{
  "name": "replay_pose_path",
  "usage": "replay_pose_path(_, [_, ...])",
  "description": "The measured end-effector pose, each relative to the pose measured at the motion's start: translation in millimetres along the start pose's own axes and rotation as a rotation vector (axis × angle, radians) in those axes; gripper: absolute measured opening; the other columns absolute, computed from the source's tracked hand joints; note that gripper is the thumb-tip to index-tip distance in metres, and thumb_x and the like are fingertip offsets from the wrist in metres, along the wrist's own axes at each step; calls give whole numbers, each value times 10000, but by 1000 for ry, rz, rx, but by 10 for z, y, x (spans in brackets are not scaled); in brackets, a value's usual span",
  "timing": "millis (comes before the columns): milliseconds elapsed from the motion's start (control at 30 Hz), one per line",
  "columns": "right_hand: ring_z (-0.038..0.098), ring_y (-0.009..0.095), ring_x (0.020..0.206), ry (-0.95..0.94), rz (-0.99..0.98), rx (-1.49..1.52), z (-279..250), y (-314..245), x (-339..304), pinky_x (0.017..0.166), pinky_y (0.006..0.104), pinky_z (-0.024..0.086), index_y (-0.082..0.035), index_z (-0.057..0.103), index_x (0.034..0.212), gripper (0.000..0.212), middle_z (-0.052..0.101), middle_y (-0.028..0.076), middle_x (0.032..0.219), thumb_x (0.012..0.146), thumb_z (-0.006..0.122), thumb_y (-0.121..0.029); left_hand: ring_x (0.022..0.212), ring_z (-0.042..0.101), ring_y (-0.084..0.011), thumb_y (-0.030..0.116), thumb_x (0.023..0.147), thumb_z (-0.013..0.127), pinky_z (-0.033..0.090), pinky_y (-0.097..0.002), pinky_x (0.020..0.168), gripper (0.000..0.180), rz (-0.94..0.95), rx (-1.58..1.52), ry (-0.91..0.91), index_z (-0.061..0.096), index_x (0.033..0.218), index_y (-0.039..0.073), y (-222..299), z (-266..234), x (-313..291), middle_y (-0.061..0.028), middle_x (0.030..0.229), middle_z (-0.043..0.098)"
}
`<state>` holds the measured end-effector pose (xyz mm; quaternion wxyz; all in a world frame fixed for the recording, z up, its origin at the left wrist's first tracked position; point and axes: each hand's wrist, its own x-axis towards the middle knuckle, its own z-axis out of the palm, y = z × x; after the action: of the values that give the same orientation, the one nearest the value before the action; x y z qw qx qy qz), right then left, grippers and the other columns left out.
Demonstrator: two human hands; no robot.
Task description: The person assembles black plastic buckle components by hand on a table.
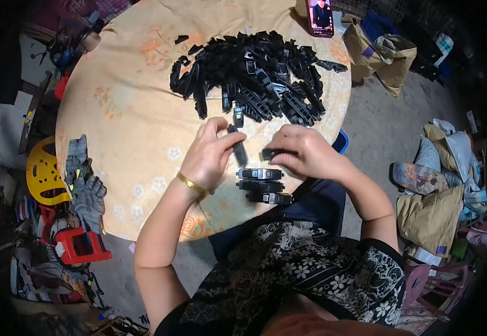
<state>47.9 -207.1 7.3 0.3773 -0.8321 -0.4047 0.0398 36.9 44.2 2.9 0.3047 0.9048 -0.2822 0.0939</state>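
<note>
My left hand [207, 151] is closed on a narrow black plastic part [237, 147], pinched between thumb and fingers and slightly blurred. Across from it, my right hand [305, 152] pinches a small dark piece [268, 154]; its exact shape is mostly hidden by the fingers. Just below both hands, three black plastic parts [261, 186] lie in a row near the table's front edge. Beyond my fingertips one more black part [238, 116] points toward me. It lies at the near side of a large heap of similar black plastic pieces [254, 70].
A flowered cloth covers the round table [126, 106]. Grey gloves [84, 179] lie at its left edge, and a phone [320, 18] stands lit at the far right. Beside the table are a yellow stool [47, 171], a red frame [84, 246] and several sacks [431, 215].
</note>
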Motion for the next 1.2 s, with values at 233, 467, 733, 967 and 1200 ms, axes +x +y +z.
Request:
replay_pose_path(233, [605, 280, 778, 230, -78, -181, 77, -71, 74, 674, 363, 497, -27, 695, 965, 247, 615, 102, 837, 738, 743, -112, 848, 565, -305, 108, 706, 752, 463, -381, 754, 203, -53, -51, -13, 701, 889, 36, 150, 88, 3, -115, 840, 611])
replay_pose_path(467, [587, 287, 719, 136, -74, -195, 36, -26, 64, 623, 376, 485, -31, 696, 955, 263, 592, 102, 796, 718, 752, -130, 732, 585, -270, 82, 649, 799, 475, -350, 663, 196, -165, -140, -16, 675, 778, 3, 155, 70, -6, -102, 752, 607])
replay_pose_path(733, [608, 281, 756, 146, -135, -218, 195, -50, 25, 641, 382, 499, -57, 672, 933, 244, 571, 94, 801, 763, 719, -224, 721, 560, -275, 100, 636, 803, 454, -354, 668, 186, 25, -168, -89, 656, 732, 39, 124, 51, 2, -90, 716, 598])
replay_pose_path(967, [596, 289, 711, 527, 40, -515, -116, 128, -192, 612, 368, 494, -43, 662, 964, 288, 578, 107, 760, 738, 758, -194, 773, 588, -287, 153, 784, 714, 476, -353, 731, 124, -63, -300, -169, 690, 832, 41, 168, 76, 71, -107, 780, 614])
replay_pose_path(1200, [622, 325, 711, 501, 114, -332, 134, 100, -172, 628, 400, 500, -32, 653, 933, 246, 632, 134, 786, 749, 738, -172, 872, 585, -309, 114, 835, 663, 486, -371, 785, 377, -17, -220, -191, 583, 1197, 49, 389, 222, 298, -147, 975, 554])
